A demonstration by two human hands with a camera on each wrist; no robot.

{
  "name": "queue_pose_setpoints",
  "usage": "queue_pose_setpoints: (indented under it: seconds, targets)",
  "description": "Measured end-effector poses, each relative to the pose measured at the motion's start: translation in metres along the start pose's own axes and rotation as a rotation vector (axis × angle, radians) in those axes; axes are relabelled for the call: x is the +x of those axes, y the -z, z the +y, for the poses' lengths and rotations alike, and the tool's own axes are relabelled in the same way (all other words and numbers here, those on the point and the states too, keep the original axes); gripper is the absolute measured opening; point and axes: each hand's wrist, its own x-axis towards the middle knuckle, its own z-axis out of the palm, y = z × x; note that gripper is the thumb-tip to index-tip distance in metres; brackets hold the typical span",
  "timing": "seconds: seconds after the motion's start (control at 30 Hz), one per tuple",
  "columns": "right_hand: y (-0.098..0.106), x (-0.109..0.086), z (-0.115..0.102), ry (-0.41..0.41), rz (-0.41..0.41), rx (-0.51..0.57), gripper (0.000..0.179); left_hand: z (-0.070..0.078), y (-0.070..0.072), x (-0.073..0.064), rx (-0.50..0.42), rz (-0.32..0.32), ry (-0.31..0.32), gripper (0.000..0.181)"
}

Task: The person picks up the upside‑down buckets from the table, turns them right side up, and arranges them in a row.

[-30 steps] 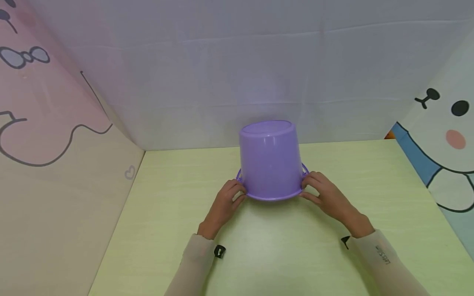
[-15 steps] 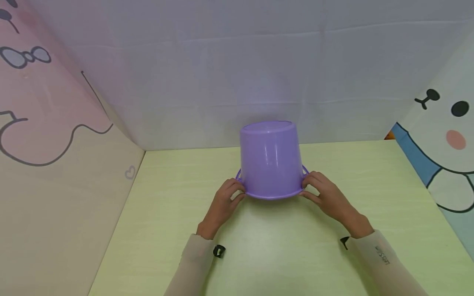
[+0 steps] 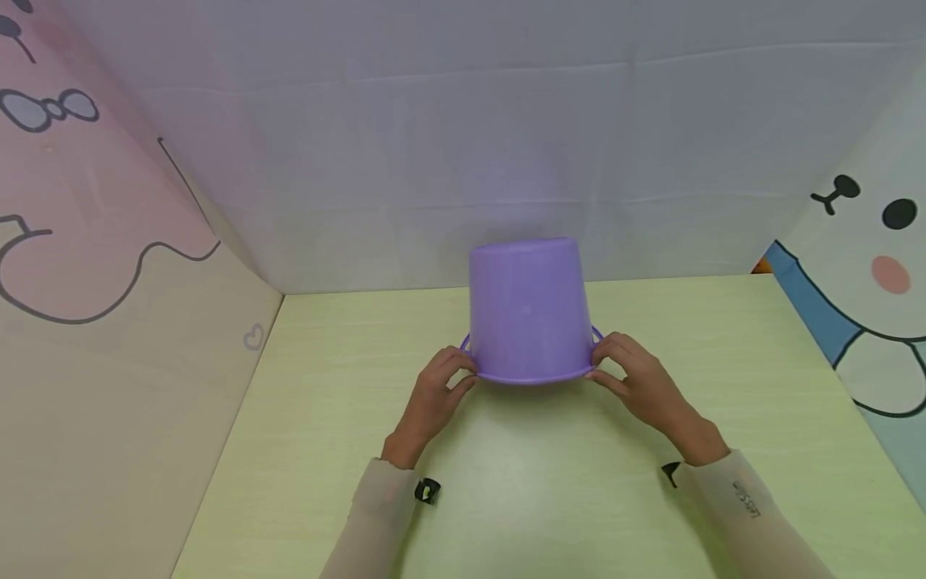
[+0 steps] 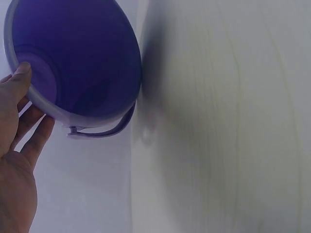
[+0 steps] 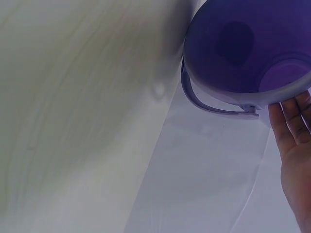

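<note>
A purple bucket (image 3: 528, 314) is upside down near the back of the table, its base up and its near rim raised off the surface. My left hand (image 3: 432, 398) pinches the rim on the left side. On the opposite side my right hand (image 3: 640, 382) grips the rim. In the left wrist view the thumb of the left hand (image 4: 17, 145) lies over the rim, with fingers on the outside. The bucket's interior (image 4: 77, 53) shows dark purple there. Its handle (image 5: 209, 104) hangs at the far side in the right wrist view.
The pale yellow-green table (image 3: 506, 490) meets a whitish cloth wall (image 3: 405, 161) close behind the bucket. A pink and cream panel (image 3: 108, 362) with line drawings stands on the left. At the right is a panel with a cartoon animal (image 3: 868, 273).
The near rim has risen a little and the bucket has tipped back, so its base shows less from above. Both hands have lifted slightly with it, still holding the rim.
</note>
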Motion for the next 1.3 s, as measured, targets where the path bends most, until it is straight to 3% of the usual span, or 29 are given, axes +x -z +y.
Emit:
queue_pose_setpoints:
  seconds: [0.8,1.3]
  targets:
    - [0.002,0.01,-0.003,0.027,0.072,0.027,0.039,0.006,0.004,0.009,-0.061,0.068,-0.001,0.026]
    - [0.003,0.015,-0.004,-0.009,0.087,0.037,0.041,0.008,0.005,0.014,-0.106,0.079,0.012,0.022]
